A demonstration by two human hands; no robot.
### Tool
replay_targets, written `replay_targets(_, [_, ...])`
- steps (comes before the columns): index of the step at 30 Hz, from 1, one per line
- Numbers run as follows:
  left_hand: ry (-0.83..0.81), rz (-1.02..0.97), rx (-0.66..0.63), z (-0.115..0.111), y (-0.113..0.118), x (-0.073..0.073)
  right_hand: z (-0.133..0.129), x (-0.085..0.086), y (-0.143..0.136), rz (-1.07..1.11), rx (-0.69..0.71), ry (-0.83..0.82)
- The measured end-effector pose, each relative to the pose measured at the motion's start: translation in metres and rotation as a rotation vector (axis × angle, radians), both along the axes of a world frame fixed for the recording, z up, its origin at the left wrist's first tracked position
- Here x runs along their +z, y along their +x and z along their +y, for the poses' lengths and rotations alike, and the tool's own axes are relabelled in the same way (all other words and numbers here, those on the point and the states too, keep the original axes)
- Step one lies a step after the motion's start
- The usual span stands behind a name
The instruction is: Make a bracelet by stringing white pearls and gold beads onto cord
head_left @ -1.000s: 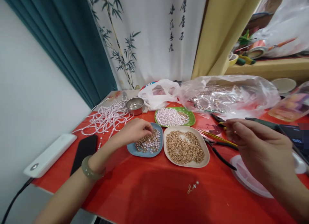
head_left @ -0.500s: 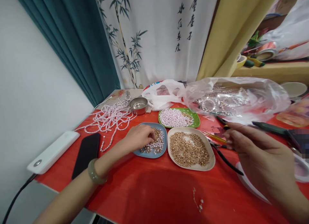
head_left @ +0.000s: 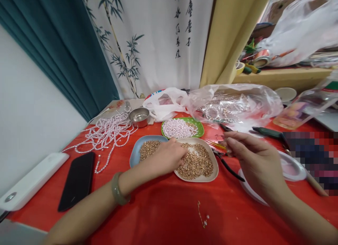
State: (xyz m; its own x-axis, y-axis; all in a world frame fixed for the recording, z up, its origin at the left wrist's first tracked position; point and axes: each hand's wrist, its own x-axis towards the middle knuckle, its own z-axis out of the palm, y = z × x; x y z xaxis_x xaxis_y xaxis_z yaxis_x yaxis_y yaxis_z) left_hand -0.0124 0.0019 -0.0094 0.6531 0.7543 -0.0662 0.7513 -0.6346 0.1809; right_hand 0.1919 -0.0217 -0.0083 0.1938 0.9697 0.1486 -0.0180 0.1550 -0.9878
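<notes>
My left hand [head_left: 171, 155], a green bangle [head_left: 119, 189] on its wrist, reaches over the near-left edge of a cream tray [head_left: 215, 164] of small gold beads [head_left: 196, 165]. Its fingers are curled together at the beads, and their tips are partly hidden. Behind that forearm is a blue tray [head_left: 134, 151] with gold beads [head_left: 149, 148]. To the right, my right hand [head_left: 253, 160] is raised with thumb and fingertips pinched; whatever lies between them is too small to name. Close to it are yellow tweezers [head_left: 217, 145] and black-handled pliers [head_left: 230, 170].
A green tray [head_left: 201, 129] of pearly beads stands behind. Pink bead strands [head_left: 111, 130], a metal bowl [head_left: 139, 117] and a phone [head_left: 77, 181] are left. Plastic bags [head_left: 229, 105] line the back. A short gold chain [head_left: 200, 211] lies in front on the red table [head_left: 163, 216].
My left hand has moved right, from the blue tray to the cream tray. My right hand stays raised and pinched. The whole view has shifted, so the table items appear further left.
</notes>
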Motion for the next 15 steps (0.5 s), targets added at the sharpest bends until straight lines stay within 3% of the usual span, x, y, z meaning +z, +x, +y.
replay_targets(9, [-0.062, -0.21, 0.169, 0.01, -0.003, -0.004, 0.002, -0.003, -0.003, -0.078, 0.118, -0.083])
replay_targets(15, [-0.093, -0.33, 0.173, 0.013, -0.01, -0.007, 0.004, -0.011, -0.002, -0.151, 0.15, -0.106])
